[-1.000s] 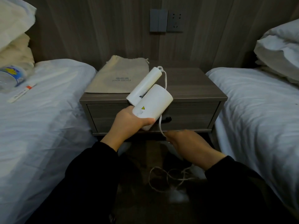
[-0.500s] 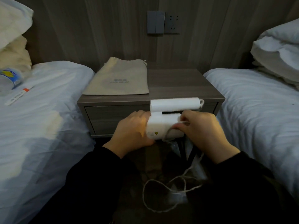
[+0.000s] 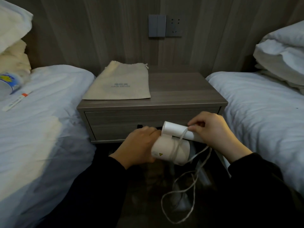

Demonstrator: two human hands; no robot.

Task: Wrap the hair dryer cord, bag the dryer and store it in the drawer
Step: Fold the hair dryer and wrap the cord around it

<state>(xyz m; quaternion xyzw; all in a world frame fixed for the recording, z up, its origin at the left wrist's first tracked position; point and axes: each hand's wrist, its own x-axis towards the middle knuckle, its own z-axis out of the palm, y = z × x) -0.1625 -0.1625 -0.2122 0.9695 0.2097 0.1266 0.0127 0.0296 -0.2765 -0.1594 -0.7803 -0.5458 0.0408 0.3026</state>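
A smooth, matte white hair dryer point(image 3: 171, 149) is held in the air just in front of the closed drawer point(image 3: 115, 122). Its shape is folded: a short, thick barrel lies below, and a slimmer cylindrical handle is turned alongside above it. A small yellow triangular mark is printed on the barrel.

The rear of the barrel is clasped by the left hand point(image 3: 139, 145), whose grip is closed round it. The far end of the handle is covered by the right hand point(image 3: 213, 131). Its grip is narrow, and the thin white cord point(image 3: 179, 140) is pinched between thumb and forefinger against the handle. One turn of cord is laid across the barrel, and the rest hangs in loose loops toward the dark floor point(image 3: 148, 203). Both arms are clad in dark sleeves.

A flat beige cloth bag point(image 3: 120, 84) with a gathered drawstring mouth is laid on the left part of the grey wood-grain worktop point(image 3: 181, 89). Beds with creased white sheets are set at either side, with soft pillows point(image 3: 283, 46) piled on the right one. A clear plastic bottle point(image 3: 9, 83) with a blue and yellow label lies on the left bed point(image 3: 49, 112). A grey switch plate point(image 3: 157, 25) is fixed to the wood-panelled wall.
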